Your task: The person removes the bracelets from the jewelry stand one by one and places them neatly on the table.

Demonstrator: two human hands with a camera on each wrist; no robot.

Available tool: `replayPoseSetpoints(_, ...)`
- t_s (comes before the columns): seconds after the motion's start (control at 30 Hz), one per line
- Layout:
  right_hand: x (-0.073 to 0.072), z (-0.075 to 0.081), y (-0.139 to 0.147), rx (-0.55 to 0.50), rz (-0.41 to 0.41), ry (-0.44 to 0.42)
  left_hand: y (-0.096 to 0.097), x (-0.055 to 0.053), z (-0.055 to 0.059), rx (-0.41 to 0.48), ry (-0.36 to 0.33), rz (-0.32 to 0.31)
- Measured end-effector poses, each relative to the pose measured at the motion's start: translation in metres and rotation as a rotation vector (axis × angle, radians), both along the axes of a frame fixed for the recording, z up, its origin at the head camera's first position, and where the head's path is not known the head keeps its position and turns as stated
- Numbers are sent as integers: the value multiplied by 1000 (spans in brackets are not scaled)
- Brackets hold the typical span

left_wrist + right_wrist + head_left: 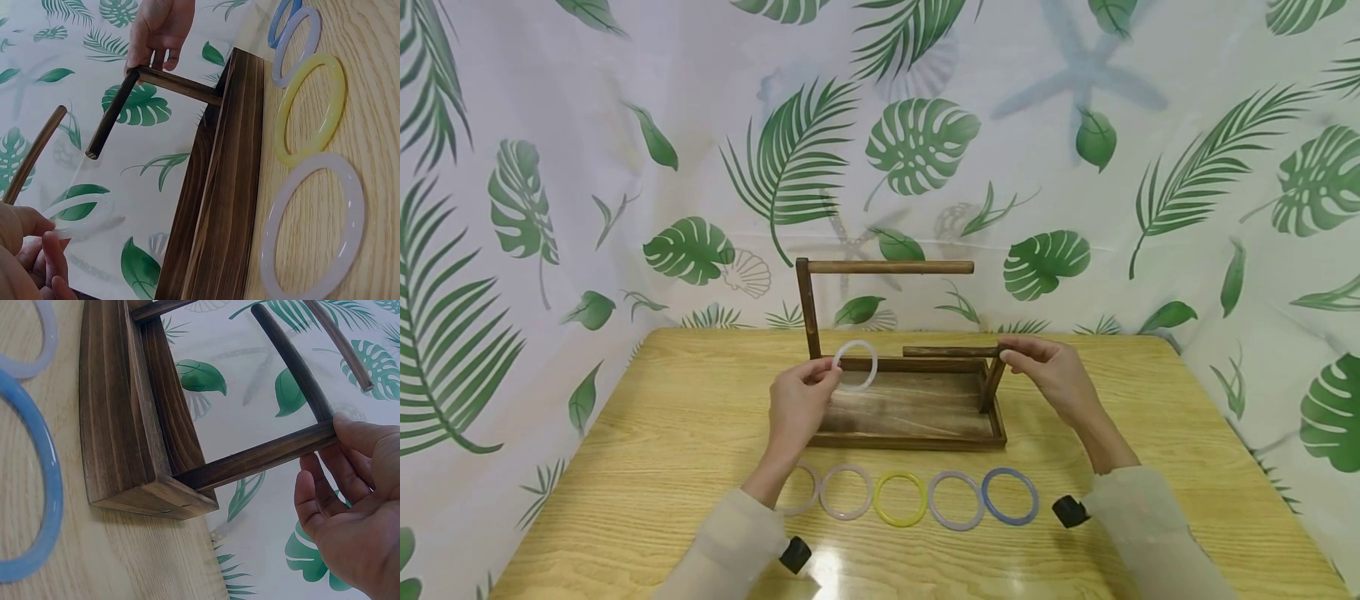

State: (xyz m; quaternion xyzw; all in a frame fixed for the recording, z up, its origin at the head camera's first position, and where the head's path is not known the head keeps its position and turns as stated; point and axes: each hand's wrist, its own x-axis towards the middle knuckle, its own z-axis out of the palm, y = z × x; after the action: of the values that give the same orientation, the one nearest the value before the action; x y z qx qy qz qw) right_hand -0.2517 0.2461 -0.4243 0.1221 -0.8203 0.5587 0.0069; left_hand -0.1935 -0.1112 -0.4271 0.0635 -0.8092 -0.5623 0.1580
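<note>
My left hand [800, 402] pinches a white bangle [875, 367] between thumb and fingers, holding it up in front of a dark wooden rack's tray [910, 443]. The tall left post [809, 312] of this rack carries an upper rod [887, 267] that points right. On the right, a shorter post [992, 385] carries a lower rod [951, 352] pointing left. My right hand [1060, 379] grips the top of that shorter post, thumb and fingers on its corner, as the right wrist view also shows. Both rods are bare.
Several bangles lie in a row before the rack: a blue one [1037, 500], a lavender one [956, 527], a yellow one [901, 525] and pale pink ones, the leftmost partly behind my left forearm. A leaf-printed cloth [925, 217] hangs behind the wooden table [655, 417].
</note>
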Motion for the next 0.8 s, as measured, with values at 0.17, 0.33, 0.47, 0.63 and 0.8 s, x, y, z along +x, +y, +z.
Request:
replayPoseSetpoints(0.17,0,0,1,14,-7,-1,-6,1,-1,-2,4,10)
replayPoseSetpoints(0.33,-1,0,1,17,-8,0,-15,3,-1,12,6,22)
replayPoseSetpoints(0.47,-1,0,0,9,-7,0,-24,5,-2,28,4,25)
replayPoseSetpoints(0.63,-1,1,0,3,-7,1,-33,7,-3,44,7,31)
replayPoseSetpoints(0.8,-2,0,0,5,-6,3,-41,9,-4,61,10,24)
